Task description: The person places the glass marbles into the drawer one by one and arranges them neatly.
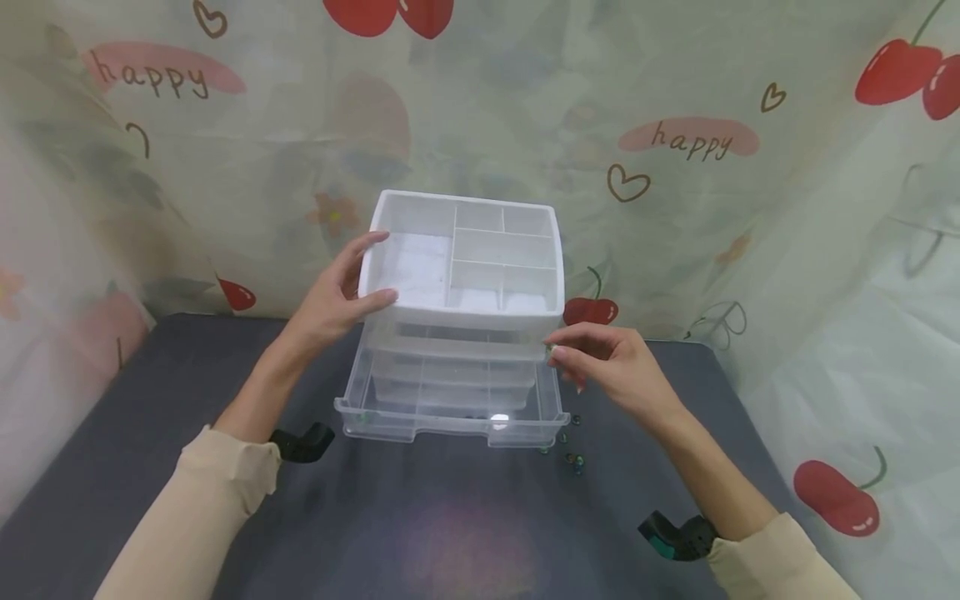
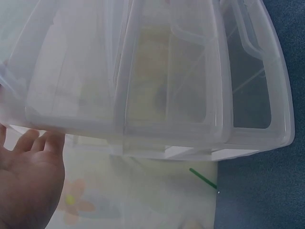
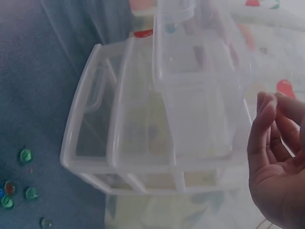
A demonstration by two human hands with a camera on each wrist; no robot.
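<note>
A clear plastic drawer unit point(image 3: 114, 138) stands on the dark cloth, topped by a white divided tray point(image 1: 415, 267). My left hand point(image 1: 330, 292) grips the tray's left side, with thumb and a finger over its rim. In the left wrist view the fingers lie against the upper part of the unit. Below the tray a clear drawer point(image 1: 450, 423) juts out at the front. My right hand point(image 1: 618, 362) is beside the unit's right side, pinching a small greenish marble point(image 1: 550, 351) between thumb and fingertips. In the right wrist view the fingertips meet and hide it.
Several glass marbles point(image 3: 31, 193), mostly green, lie on the dark cloth point(image 1: 465, 533) just right of the unit. A patterned cloth point(image 1: 487, 100) hangs behind and at both sides. A thin loop of wire or cord point(image 1: 723, 321) is at the back right corner.
</note>
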